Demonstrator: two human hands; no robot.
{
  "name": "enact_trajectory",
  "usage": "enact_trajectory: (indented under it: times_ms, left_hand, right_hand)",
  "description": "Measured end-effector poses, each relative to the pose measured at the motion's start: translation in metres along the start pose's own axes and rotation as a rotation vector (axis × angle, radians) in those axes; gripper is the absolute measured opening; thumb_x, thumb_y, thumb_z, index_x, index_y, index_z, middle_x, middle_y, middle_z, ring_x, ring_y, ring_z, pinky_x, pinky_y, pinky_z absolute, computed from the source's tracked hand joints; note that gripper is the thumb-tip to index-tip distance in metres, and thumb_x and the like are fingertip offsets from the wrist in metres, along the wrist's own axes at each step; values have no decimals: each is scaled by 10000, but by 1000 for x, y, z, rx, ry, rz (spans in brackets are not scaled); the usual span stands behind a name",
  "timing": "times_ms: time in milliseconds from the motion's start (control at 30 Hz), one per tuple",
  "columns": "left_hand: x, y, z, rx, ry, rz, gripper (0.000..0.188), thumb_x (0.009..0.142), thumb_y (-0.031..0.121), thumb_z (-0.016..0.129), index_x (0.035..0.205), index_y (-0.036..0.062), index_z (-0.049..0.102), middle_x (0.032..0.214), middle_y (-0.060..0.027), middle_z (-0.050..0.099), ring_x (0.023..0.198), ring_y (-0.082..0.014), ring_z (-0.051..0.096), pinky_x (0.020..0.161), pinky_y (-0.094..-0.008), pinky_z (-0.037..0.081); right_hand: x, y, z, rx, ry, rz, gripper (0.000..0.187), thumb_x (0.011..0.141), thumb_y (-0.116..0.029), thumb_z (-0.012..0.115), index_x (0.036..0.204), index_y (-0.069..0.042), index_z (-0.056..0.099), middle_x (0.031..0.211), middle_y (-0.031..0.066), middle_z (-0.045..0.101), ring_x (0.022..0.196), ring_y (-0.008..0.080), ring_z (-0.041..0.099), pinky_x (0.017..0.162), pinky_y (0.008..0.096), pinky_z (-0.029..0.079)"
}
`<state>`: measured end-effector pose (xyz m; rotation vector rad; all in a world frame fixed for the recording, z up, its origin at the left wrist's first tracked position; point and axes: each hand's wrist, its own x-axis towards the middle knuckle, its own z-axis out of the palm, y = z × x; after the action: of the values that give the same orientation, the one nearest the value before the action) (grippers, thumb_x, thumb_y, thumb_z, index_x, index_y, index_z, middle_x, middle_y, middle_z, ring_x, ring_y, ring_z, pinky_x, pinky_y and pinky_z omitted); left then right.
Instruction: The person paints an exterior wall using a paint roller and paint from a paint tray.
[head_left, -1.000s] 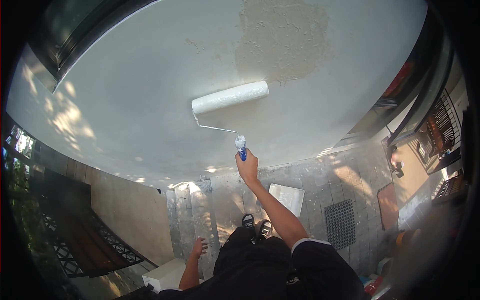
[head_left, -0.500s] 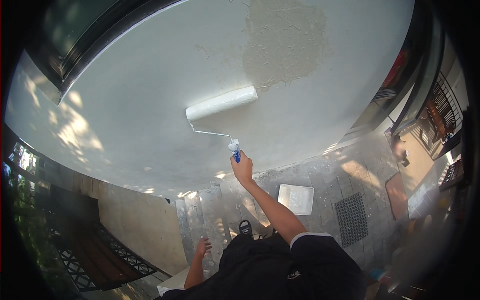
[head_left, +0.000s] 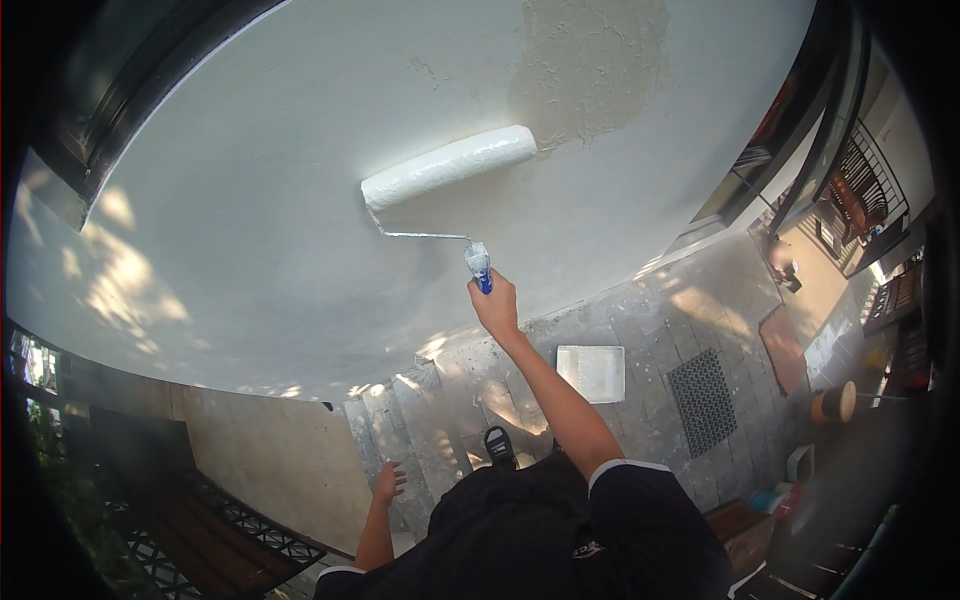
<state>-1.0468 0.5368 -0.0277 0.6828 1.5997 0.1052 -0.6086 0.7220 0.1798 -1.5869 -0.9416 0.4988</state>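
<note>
My right hand (head_left: 495, 305) is wrapped round the blue handle of a paint roller (head_left: 450, 165). Its long sleeve, coated in white paint, lies against the pale wall (head_left: 270, 200), tilted with the right end higher. A bare, rough grey-beige patch (head_left: 590, 70) shows on the wall above that right end. Low on the left, my left hand (head_left: 390, 481) hangs beside my body with its fingers apart and nothing in it. A white paint tray (head_left: 591, 374) rests on the floor to the right of my right forearm.
A dark perforated mat (head_left: 703, 403) and a reddish mat (head_left: 782, 350) lie on the paved floor (head_left: 650, 340). Dark-framed windows (head_left: 140, 70) border the wall at upper left. At lower left is a dark slatted bench (head_left: 200, 520). A round stool (head_left: 833, 403) stands at right.
The roller has tilted a little more, its right end rising in the picture. The whole view has shifted slightly, and my left hand sits a bit higher and farther left.
</note>
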Motion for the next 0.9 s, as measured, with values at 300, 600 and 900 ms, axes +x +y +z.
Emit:
enact_trajectory:
  times_ms: [300,600,900]
  left_hand:
    - [-6,8,19,47,5,20,560,888,529,241,1259,144,406,1163,-146,496,1048,-307,500,882,-503,365]
    - [-8,11,31,71,-15,25,566,883,545,246,1254,153,415,1159,-133,499,1005,-292,517,856,-491,385]
    - [-11,16,41,51,-13,55,580,879,551,248,1258,142,410,1163,-132,496,1004,-291,517,852,-488,386]
  right_hand:
    - [-26,30,5,26,10,58,197,729,-144,547,682,46,516,536,167,487,475,233,478,505,354,392]
    - [0,-21,-18,28,-42,61,198,729,-140,546,673,47,514,525,162,480,465,223,469,499,354,389]
    - [11,-37,-20,35,7,-17,190,736,-138,547,675,39,513,526,156,482,463,226,460,497,352,386]
